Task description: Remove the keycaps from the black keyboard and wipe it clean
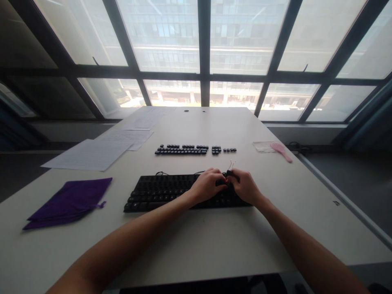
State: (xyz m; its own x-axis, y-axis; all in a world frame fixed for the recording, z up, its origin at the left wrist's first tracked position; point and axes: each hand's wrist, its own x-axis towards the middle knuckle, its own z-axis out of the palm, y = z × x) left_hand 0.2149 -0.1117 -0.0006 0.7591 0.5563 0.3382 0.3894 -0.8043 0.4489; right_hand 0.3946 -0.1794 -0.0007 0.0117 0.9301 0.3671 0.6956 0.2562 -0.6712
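A black keyboard (162,193) lies across the table in front of me, its upper rows bare of keycaps and its lower left rows still capped. Over its right part, my right hand (244,185) is closed on what looks like a keycap puller (231,164), with two thin pale wires pointing up and away. A small black block sits at the base of the wires. My left hand (208,184) is closed too, thumb and fingertips meeting the right fingers beside that block; what they pinch is hidden. Behind the keyboard, loose black keycaps (180,151) stand in rows.
A folded purple cloth pouch (69,201) lies at the left. Printed paper sheets (88,155) spread along the left edge. At the right are a pink hairbrush-shaped thing (281,151) and a clear plastic bag (263,147). Windows stand beyond the table's far edge.
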